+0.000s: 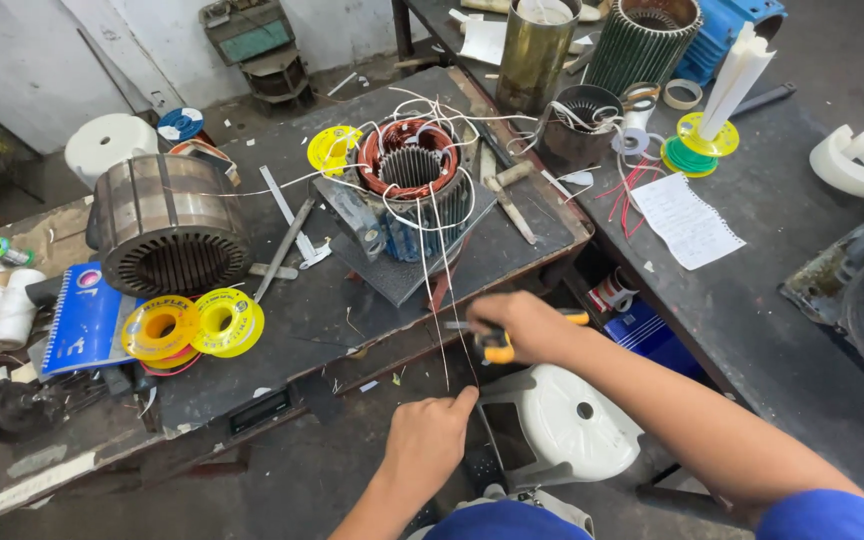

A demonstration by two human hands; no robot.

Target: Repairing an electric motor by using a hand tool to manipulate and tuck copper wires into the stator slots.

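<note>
Head view, looking down on a dark, scuffed workbench (352,310) with worn edges, set on a stained concrete floor; pale wall at far left.

Left hand (430,437): near centre, below the bench edge, fingers pressed together, pinching the near ends of thin white lead wires (439,290).

Right hand (520,325): just right of the wires, closed around a small tool with a yellow-orange handle (498,350); tool tip laid against the wires. Tool type not determinable.

Lead wires: stretched taut from the left hand, far across the bench edge, up to a motor stator (410,180) with copper-red windings, standing on a dark plate at bench centre. Further white leads looped loosely around the stator.

Bench, left portion: large bare laminated stator core (167,225) lying on its side; two yellow tape rolls (192,325) just near of it; blue spiral notebook (82,320) touching the rolls on the left; white tape rolls (2,305) at the far left edge. Metal bars (287,240) between core and stator.

Second dark table (752,330) at right, well apart from the hands: brass-coloured cylinder (535,55), ribbed stator housing (642,40), handwritten paper sheet (687,220), green and yellow reels (697,145).

White plastic stool (562,430) on the floor between the tables, just below the right forearm.
</note>
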